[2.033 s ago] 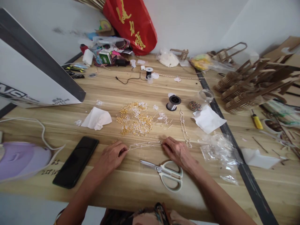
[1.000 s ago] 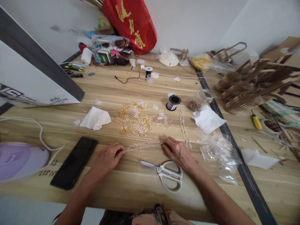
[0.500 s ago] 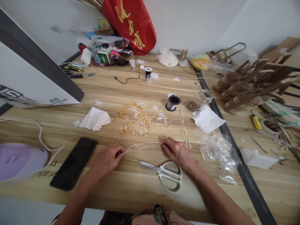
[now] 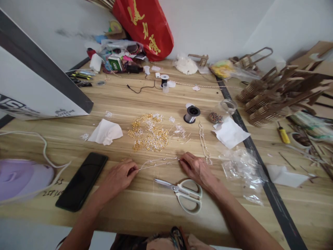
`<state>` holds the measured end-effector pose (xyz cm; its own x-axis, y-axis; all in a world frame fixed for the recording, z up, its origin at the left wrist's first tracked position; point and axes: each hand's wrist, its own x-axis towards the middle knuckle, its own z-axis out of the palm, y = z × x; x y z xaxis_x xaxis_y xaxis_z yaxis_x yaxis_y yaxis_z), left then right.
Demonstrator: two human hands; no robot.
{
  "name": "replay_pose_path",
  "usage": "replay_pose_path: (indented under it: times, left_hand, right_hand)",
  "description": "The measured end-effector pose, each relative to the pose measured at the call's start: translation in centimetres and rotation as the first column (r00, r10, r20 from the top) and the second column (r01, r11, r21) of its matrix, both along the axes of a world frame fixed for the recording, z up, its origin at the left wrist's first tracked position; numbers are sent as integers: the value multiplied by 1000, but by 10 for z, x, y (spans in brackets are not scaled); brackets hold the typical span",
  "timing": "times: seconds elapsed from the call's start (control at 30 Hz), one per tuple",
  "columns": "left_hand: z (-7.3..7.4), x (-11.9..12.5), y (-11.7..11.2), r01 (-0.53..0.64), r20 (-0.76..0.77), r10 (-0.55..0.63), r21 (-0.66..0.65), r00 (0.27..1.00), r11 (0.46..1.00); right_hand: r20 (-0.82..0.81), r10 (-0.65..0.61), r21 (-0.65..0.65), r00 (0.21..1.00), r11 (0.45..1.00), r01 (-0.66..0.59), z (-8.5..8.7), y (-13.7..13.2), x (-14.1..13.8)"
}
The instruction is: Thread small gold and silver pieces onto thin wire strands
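A thin, pale chain of small beads (image 4: 159, 163) is stretched over the table in two strands. My left hand (image 4: 122, 175) pinches its left end, and my right hand (image 4: 196, 170) pinches its right end. Just beyond it lies a loose heap of gold and silver beads (image 4: 151, 135), with thin white pieces (image 4: 179, 132) on its right. Light-handled scissors (image 4: 182, 192) rest below the chain, close to my right wrist, blades pointing left. A second beaded chain (image 4: 204, 146) lies behind my right hand. The fingertips hide the held chain's ends.
A black phone (image 4: 82, 182) lies left of my left forearm. Behind the beads stands a wire spool (image 4: 191, 114), near a glass jar (image 4: 227, 108). White paper (image 4: 231, 132) and clear plastic bags (image 4: 243, 170) lie on the right. Small woven baskets (image 4: 273, 95) are stacked at far right.
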<state>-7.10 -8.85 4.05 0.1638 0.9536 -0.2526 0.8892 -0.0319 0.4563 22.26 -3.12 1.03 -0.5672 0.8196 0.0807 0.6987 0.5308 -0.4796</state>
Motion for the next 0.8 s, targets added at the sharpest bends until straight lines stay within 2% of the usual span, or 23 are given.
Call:
replay_pose_path:
  times: [0.2,0.57,0.8]
  left_hand:
    - [0,-1,-1,24,-15,-24,13,1000,1000]
    - [3,1,-1,-20,26,20,21,999,1000]
    - [0,6,0,-30,44,29,16,999,999]
  right_hand:
    - [7,9,6,1000,1000,-9,-3,1,1]
    - [25,-4,28,1000,1000,3,2,-1,0]
    - [38,-7,19,999,1000,7,2,-1,-1]
